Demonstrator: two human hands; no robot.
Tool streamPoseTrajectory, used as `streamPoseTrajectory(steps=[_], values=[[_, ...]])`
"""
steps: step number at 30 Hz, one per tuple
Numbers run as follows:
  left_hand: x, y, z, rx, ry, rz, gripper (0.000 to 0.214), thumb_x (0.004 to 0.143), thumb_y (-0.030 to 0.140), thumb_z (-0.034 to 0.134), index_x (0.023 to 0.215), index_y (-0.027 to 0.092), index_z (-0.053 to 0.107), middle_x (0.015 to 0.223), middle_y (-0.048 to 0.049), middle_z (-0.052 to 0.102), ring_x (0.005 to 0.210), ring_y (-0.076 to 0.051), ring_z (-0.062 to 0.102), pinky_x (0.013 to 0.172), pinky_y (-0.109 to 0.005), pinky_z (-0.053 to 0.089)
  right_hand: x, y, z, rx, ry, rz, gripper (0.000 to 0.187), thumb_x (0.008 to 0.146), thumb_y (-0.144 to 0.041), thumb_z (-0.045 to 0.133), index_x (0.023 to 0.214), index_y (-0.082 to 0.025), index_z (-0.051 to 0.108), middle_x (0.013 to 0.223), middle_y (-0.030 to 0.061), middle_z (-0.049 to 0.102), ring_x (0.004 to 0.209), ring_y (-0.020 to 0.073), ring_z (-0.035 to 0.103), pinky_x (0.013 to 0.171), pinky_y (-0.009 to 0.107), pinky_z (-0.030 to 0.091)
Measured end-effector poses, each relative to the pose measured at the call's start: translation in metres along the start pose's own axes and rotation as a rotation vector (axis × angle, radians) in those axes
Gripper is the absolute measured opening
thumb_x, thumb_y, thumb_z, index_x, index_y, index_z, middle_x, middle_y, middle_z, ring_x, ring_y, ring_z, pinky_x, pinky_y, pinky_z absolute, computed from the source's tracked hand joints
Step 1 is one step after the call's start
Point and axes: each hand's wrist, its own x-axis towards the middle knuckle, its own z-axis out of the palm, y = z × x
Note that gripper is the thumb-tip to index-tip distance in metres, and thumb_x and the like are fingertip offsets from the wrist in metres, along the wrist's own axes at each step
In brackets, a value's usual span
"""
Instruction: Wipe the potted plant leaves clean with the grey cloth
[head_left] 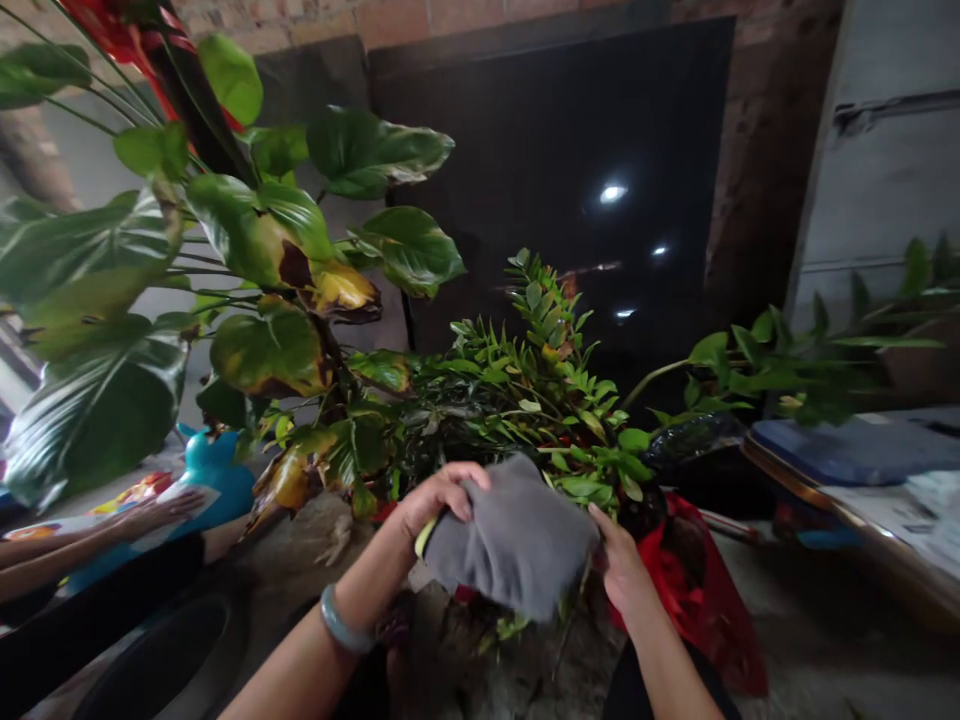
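My left hand [439,497] is closed on the upper left corner of a grey cloth [514,535], with a bit of yellow-green leaf showing under its fingers. My right hand [619,560] presses against the cloth's right side, and its fingers are mostly hidden behind the cloth. The cloth is draped over a leaf of the bushy small-leaved plant [525,390] in front of me. A pale green bangle [341,625] sits on my left wrist.
A large-leaved plant [247,260] with yellowing, browned leaves stands left. A red bag [697,590] lies right of my hands. A shiny black panel [570,170] leans behind. Another person's arm [90,540] and a blue toy [214,470] are at left. A table [862,480] is right.
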Motion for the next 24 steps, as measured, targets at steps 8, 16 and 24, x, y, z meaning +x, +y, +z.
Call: streamPoseTrajectory(steps=[8, 16, 24], values=[[0.03, 0.014, 0.018, -0.167, 0.394, 0.277, 0.053, 0.044, 0.005, 0.065, 0.094, 0.021, 0.07, 0.087, 0.0006, 0.072, 0.069, -0.015, 0.061, 0.065, -0.025, 0.045, -0.004, -0.01, 0.017, 0.002, 0.033, 0.107, 0.034, 0.045, -0.043, 0.077, 0.07, -0.022, 0.068, 0.08, 0.002, 0.074, 0.09, 0.0284, 0.066, 0.076, 0.038, 0.053], [-0.035, -0.04, -0.008, -0.098, 0.208, -0.011, 0.029, 0.038, -0.001, 0.054, 0.058, 0.015, 0.067, 0.054, 0.0009, 0.067, 0.05, -0.015, 0.056, 0.05, -0.023, 0.04, -0.009, -0.016, 0.014, 0.008, 0.031, 0.122, 0.037, 0.043, -0.042, 0.078, 0.071, -0.02, 0.069, 0.08, 0.0036, 0.074, 0.096, 0.0293, 0.064, 0.075, 0.036, 0.052], [0.023, 0.019, 0.018, -0.349, 0.511, 0.399, 0.051, 0.04, 0.005, 0.068, 0.088, 0.02, 0.066, 0.078, 0.0029, 0.07, 0.065, -0.014, 0.061, 0.065, -0.025, 0.046, -0.009, -0.016, 0.022, -0.001, 0.064, 0.134, 0.034, 0.04, -0.041, 0.078, 0.068, -0.023, 0.067, 0.077, -0.0002, 0.073, 0.102, 0.0292, 0.062, 0.084, 0.038, 0.05]])
